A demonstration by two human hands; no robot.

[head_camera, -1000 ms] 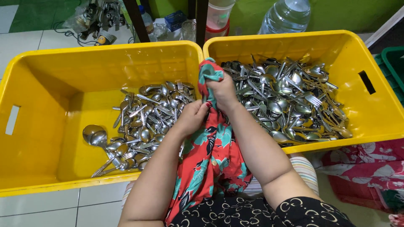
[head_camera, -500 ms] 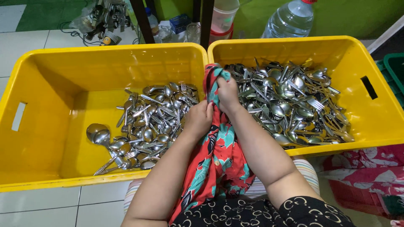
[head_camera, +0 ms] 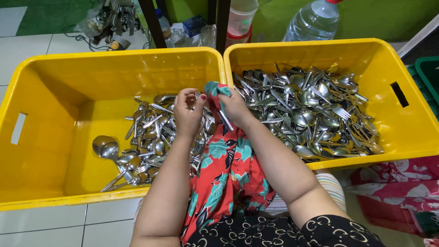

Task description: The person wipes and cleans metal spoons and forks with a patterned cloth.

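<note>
Hands over two yellow crates (head_camera: 114,68) of cutlery, left hand (head_camera: 187,114) pinching fork (head_camera: 198,95), right hand (head_camera: 233,107) gripping floral cloth (head_camera: 224,183).

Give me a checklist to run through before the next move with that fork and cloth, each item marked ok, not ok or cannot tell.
1. Left hand holds the metal fork by its tines end: ok.
2. Right hand wraps the red floral cloth around the handle: ok.
3. Fork fully wiped: cannot tell.
4. Left yellow plastic crate has bare floor for more cutlery: ok.
5. Right yellow plastic crate holds cutlery: ok.
</note>
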